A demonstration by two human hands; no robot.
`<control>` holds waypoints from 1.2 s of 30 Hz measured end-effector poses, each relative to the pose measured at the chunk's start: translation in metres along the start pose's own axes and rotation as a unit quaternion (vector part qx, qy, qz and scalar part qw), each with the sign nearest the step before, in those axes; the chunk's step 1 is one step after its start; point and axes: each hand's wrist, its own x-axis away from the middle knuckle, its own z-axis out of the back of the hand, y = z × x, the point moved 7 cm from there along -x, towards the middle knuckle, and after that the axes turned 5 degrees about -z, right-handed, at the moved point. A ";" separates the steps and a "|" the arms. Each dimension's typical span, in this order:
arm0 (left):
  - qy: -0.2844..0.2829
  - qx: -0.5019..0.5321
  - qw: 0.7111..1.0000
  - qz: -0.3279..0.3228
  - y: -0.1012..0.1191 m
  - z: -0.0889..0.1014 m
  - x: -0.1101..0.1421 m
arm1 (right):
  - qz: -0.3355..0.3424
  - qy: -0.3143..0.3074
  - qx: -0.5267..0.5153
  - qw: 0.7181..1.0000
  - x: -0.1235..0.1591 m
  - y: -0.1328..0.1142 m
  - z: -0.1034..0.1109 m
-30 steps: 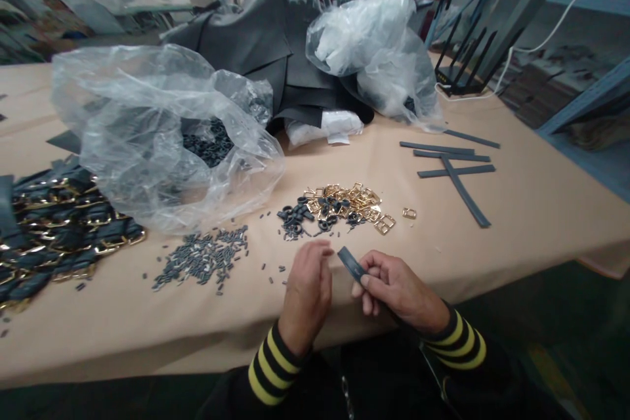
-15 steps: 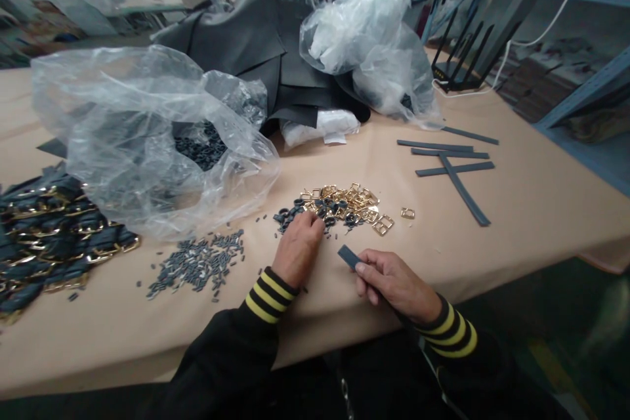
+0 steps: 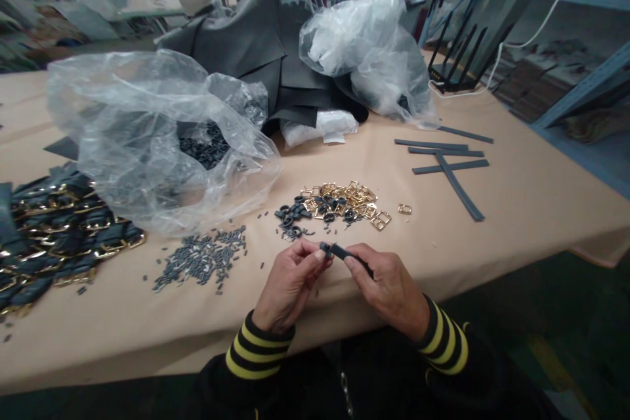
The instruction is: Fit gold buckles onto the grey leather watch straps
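Note:
Between the thumb and fingers of my left hand point(image 3: 291, 283) is a small dark strap loop point(image 3: 325, 247). My right hand point(image 3: 388, 289) pinches a dark grey strap point(image 3: 344, 252) close to its end, and that end meets the loop or lies right beside it; I cannot tell whether it is inside. Just beyond my hands lies a heap of gold buckles point(image 3: 361, 195), with more dark loops point(image 3: 294, 211) at its left side. One single gold buckle point(image 3: 404, 209) sits apart to the right.
Small dark pieces point(image 3: 201, 259) are scattered left of my hands. Finished-looking straps with gold buckles point(image 3: 63, 230) pile up at far left. Clear plastic bags point(image 3: 147, 144) and dark sheets point(image 3: 246, 33) stand behind. Loose straps point(image 3: 460, 187) and a black router point(image 3: 453, 75) are at right.
My left hand has come back from the heap with a loop in its fingers. My right hand has brought the strap's end leftward and up to it.

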 end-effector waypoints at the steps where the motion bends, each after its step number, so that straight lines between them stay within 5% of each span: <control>1: 0.002 -0.008 1.000 -0.003 0.000 0.000 0.001 | -0.001 -0.002 0.011 1.000 0.001 0.000 -0.001; 8: 0.016 -0.165 0.983 -0.083 0.006 -0.006 0.009 | -0.012 -0.070 0.094 0.993 0.002 -0.001 0.001; 14: -0.020 -0.201 0.974 -0.099 -0.004 -0.014 0.013 | 0.025 -0.182 0.048 0.982 -0.001 0.003 0.006; 18: -0.051 -0.220 0.969 -0.102 -0.006 -0.017 0.015 | 0.009 -0.205 0.024 0.978 -0.002 0.011 0.005; 22: -0.056 -0.296 0.941 -0.152 0.000 -0.022 0.016 | -0.005 -0.168 -0.005 0.986 0.000 0.009 -0.002; 27: 0.040 -0.433 0.854 -0.286 0.015 -0.024 0.025 | -0.062 -0.042 -0.029 0.997 0.003 0.016 -0.002; 36: 0.060 -0.436 0.801 -0.407 0.009 -0.035 0.037 | -0.120 -0.029 -0.136 0.983 0.011 0.021 -0.009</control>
